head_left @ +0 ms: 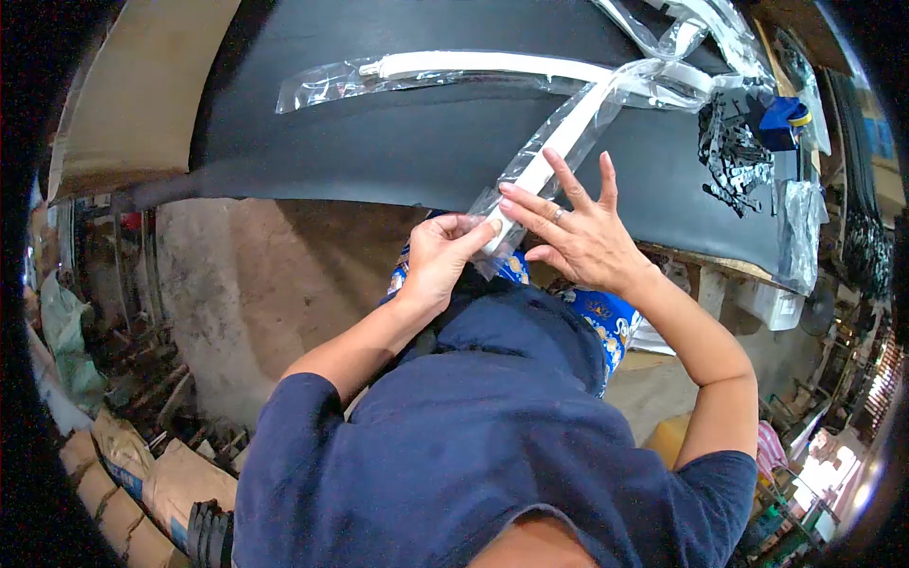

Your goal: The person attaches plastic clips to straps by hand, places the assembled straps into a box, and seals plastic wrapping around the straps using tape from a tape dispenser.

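Note:
A long white strip [557,154] in a see-through plastic sleeve slants from the table down to my lap. My left hand [443,254] pinches its near end, with the thumb on top. My right hand [592,232], wearing a ring, has its fingers spread, and some fingertips rest on the sleeve just beyond my left thumb. Another sleeved white strip [473,63] lies across the black table [379,151], its plastic reaching past the strip's left end. Beneath the far part of the slanting strip, the two cross. More sleeved strips [724,38] lie at the upper right.
At the right of the table is a pile of small black parts [731,156], beside a blue tape dispenser [784,123]. Plastic bags [798,232] hang over the right edge. Cardboard [142,95] covers the left end. Brown paper packages [185,488] stand on the floor at lower left.

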`<state>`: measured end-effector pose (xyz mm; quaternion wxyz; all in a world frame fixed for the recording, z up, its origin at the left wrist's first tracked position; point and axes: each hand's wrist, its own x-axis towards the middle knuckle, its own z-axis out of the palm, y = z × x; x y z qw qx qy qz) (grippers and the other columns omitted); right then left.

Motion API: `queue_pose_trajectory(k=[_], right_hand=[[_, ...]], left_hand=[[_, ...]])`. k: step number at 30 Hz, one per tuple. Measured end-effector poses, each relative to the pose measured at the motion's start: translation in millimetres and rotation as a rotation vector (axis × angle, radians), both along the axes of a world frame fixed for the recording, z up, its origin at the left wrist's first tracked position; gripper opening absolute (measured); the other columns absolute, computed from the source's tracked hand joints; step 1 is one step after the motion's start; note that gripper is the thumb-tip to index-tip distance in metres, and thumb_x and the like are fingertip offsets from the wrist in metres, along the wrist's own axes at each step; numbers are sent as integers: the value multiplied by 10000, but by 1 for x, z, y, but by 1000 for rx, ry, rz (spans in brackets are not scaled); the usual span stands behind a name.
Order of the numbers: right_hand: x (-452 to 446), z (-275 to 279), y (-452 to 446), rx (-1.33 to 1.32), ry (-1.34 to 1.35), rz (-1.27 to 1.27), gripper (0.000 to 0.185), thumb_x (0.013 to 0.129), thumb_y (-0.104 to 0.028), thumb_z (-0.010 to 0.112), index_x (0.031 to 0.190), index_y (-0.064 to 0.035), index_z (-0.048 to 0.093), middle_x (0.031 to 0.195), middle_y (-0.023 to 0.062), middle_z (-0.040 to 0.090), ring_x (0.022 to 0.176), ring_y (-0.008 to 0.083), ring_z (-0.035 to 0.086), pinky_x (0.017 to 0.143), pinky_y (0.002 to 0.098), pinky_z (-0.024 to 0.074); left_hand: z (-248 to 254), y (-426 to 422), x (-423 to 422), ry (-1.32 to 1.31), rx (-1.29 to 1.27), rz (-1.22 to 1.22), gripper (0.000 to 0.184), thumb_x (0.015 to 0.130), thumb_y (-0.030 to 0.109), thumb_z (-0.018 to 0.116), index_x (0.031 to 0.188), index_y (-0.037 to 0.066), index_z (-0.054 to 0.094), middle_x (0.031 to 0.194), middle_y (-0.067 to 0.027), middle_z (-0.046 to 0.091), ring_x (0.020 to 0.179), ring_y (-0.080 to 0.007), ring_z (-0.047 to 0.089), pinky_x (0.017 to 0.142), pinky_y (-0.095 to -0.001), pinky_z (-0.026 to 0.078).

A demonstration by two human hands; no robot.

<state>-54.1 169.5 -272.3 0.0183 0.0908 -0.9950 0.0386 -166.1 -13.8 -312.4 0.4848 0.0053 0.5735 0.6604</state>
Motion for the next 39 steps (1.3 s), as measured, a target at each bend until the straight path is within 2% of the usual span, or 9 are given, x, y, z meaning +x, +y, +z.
queue_pose_trajectory(k=[4, 8, 11, 19, 23, 25, 29, 34, 39], right_hand=[[3, 4, 9, -17, -9, -164, 631, 895, -550, 416, 1404, -177, 424, 1469, -17, 392, 1439, 336, 122, 1068, 639, -134], [1, 6, -7, -82, -5, -96, 633, 905, -577, 363, 1425, -215, 390, 1494, -40, 348, 1437, 335, 129, 1067, 641, -141], [1, -6, -9, -83, -16, -59, 597, 911, -540, 393, 1430, -245, 378, 1499, -54, 337, 1437, 327, 138, 1069, 650, -126], [0, -7, -6, -110, -6, -42, 577, 903, -490, 454, 1413, -222, 411, 1488, -46, 358, 1431, 318, 172, 1078, 649, -97], [0, -6, -7, -111, -1, -42, 571, 905, -483, 457, 1412, -223, 412, 1487, -48, 360, 1431, 316, 172, 1081, 646, -90], [0, -6, -7, -103, 13, -42, 568, 900, -471, 477, 1407, -223, 417, 1485, -49, 362, 1431, 315, 174, 1084, 644, -84], [0, -6, -6, -95, 18, -40, 568, 892, -459, 500, 1403, -223, 423, 1484, -49, 364, 1430, 314, 177, 1084, 644, -80], [0, -9, -4, -111, 18, -42, 558, 891, -450, 511, 1393, -218, 438, 1480, -45, 372, 1427, 316, 187, 1084, 644, -79], [0, -8, -5, -135, 17, -45, 555, 891, -453, 511, 1386, -209, 450, 1475, -41, 380, 1425, 316, 194, 1084, 640, -81]], left_hand=[[-2, 0, 1, -22, 11, 24, 172, 819, 103, 721, 915, -36, 686, 813, -63, 689, 670, -89, 618, 621, -217, 484], [1, 0, 0, -28, -7, 0, 187, 820, 103, 720, 941, -34, 681, 811, -59, 688, 675, -90, 620, 623, -218, 486], [0, -2, -3, 20, -33, -55, 202, 852, 162, 687, 950, -14, 674, 824, -55, 684, 691, -95, 623, 595, -209, 469], [-1, -16, -13, -273, 216, -59, 284, 860, 139, 664, 1080, -37, 631, 917, -87, 678, 833, -125, 652, 740, -245, 528], [7, -9, -15, -349, 194, -13, 277, 850, 149, 681, 1052, -36, 641, 906, -84, 681, 809, -121, 653, 722, -251, 528], [-4, -8, -11, -164, 37, -75, 258, 845, 152, 689, 1027, -27, 651, 914, -85, 687, 789, -119, 653, 709, -258, 530], [-11, -10, -11, -110, 32, -113, 226, 850, 140, 678, 1018, -8, 648, 937, -84, 685, 779, -156, 666, 713, -309, 549], [-3, -14, -18, -338, 165, -55, 270, 850, 206, 689, 1000, -16, 657, 929, -82, 681, 803, -136, 656, 702, -288, 538], [4, -8, -19, -328, 105, -48, 231, 856, 169, 646, 999, -12, 651, 946, -88, 679, 824, -148, 659, 766, -321, 539]])
